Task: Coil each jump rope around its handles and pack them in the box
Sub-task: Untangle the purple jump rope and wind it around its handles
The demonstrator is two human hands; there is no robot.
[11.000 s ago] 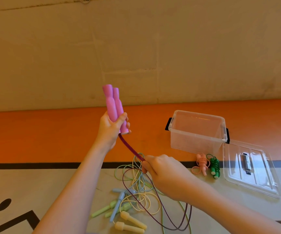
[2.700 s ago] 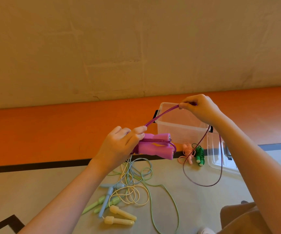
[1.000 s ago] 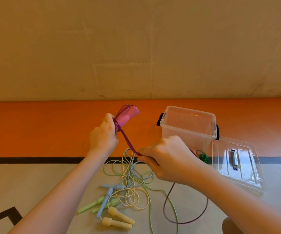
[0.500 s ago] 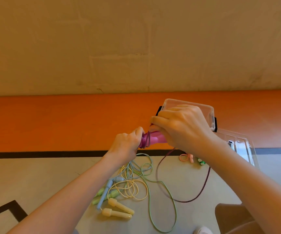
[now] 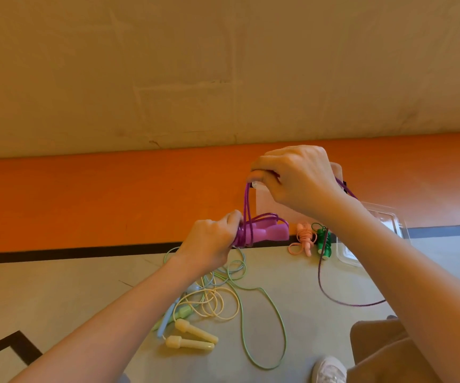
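Raised since a moment ago, right hand (image 5: pixel 298 178) pinches purple rope (image 5: pixel 247 205); left hand (image 5: pixel 212 241) grips purple handles (image 5: pixel 264 234) above grey floor (image 5: pixel 57 286), orange band (image 5: pixel 85 200) along far beige wall (image 5: pixel 168 64)

Nothing here carries writing I can read: no label, brand, number or sign on anything in sight from where I stand.

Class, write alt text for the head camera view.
A left hand grips purple handles while the right hand pulls the purple rope up to wind it. Loose ropes lie on the floor, by a clear box.
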